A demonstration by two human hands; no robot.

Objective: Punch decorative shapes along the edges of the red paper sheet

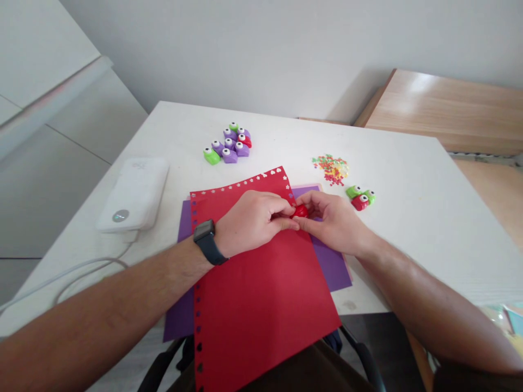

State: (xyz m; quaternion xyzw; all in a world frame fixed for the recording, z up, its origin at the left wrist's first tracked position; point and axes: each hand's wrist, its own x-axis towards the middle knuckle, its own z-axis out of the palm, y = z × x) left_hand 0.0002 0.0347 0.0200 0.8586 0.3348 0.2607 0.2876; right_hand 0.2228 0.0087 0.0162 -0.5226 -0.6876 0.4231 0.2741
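A red paper sheet (261, 294) lies on a purple sheet (333, 267) at the table's near edge, with small shapes punched along its top and left borders. Both hands meet over its right edge around a small red paper punch (301, 210). My left hand (253, 220), with a dark watch on the wrist, pinches the punch from the left. From the right, my right hand (333, 220) closes its fingers on the same punch.
A cluster of several purple, green and red punches (229, 144) sits at the back. A green pair and a red punch (360, 197) lie right of the sheets, beside a pile of coloured paper bits (332, 167). A white device (134, 193) with a cable rests at left on the white table (429, 228).
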